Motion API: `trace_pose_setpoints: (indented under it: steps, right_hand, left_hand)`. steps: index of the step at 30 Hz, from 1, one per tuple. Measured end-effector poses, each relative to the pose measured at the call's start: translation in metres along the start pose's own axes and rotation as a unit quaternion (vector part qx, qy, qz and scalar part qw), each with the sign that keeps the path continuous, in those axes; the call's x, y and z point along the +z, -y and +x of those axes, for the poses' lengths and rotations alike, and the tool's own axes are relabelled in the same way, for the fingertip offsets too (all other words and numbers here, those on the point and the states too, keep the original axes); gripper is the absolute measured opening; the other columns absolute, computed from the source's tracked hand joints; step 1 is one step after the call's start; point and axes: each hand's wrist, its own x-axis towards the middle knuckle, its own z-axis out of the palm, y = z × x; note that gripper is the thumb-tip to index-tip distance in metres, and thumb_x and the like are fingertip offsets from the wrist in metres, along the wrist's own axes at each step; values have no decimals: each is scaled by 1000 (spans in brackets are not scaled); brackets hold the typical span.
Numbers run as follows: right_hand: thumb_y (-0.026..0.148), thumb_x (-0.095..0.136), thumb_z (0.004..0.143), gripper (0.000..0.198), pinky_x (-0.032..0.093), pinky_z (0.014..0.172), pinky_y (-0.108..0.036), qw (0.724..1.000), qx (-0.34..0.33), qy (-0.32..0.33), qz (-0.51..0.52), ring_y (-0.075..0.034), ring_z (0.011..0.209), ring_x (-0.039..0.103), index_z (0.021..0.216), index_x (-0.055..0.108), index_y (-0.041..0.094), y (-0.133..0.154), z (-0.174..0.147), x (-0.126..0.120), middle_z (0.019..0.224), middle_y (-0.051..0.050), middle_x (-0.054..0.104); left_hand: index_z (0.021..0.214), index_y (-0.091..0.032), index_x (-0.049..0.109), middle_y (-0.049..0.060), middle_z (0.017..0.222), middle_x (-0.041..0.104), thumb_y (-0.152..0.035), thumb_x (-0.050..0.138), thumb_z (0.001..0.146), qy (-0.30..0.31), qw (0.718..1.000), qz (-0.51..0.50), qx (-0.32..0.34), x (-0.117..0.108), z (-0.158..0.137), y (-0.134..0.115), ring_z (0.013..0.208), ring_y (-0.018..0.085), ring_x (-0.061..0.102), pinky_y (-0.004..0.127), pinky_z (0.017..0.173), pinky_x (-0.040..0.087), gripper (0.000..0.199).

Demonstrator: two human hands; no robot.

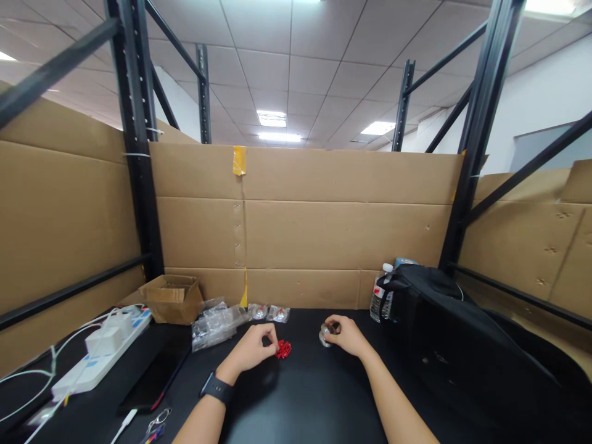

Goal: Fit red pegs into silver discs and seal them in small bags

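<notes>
My left hand (253,348), with a dark watch on its wrist, pinches a small red piece (283,349) with a lobed, openwork outline, like a little handwheel. The red piece is low over the black table or on it; I cannot tell which. To the right, my right hand (346,335) has its fingers closed on a small round, shiny silver piece (325,335), partly covered by the fingertips. A gap of bare tabletop lies between the two pieces. Behind my left hand are two small clear packets (278,314) with silver and red contents.
Crumpled clear plastic bags (217,325) and an open cardboard box (173,299) stand back left. A phone (157,373), cable and white power strip (99,354) lie left. A water bottle (380,293) and large black bag (462,345) fill the right. Cardboard walls (305,234) enclose the table.
</notes>
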Motion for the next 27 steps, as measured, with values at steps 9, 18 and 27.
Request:
trace_pose_setpoints:
  steps: [9, 18, 27]
  right_hand:
    - [32, 81, 66, 44, 54, 85, -37, 966, -46, 19, 252, -21, 90, 67, 107, 69, 19, 43, 2, 32, 110, -9, 71]
    - [41, 85, 67, 52, 57, 77, -36, 935, -23, -44, 352, -22, 89, 70, 110, 62, 22, 69, -6, 77, 118, -11, 68]
    - [42, 89, 64, 52, 56, 89, -40, 920, -59, 28, 386, -22, 95, 70, 105, 68, 20, 66, -11, 67, 115, -11, 72]
  left_hand:
    - [90, -24, 79, 3, 92, 79, -33, 66, 83, -171, 982, 34, -65, 20, 12, 16, 91, 22, 72, 31, 90, 48, 18]
    - [94, -30, 75, 4, 109, 72, -37, 54, 95, -178, 976, 120, -47, 36, 10, -3, 113, 26, 58, 41, 93, 36, 22]
    - [87, -28, 77, 5, 109, 65, -35, 60, 93, -170, 974, 150, -10, 53, 13, -15, 113, 26, 52, 41, 92, 35, 19]
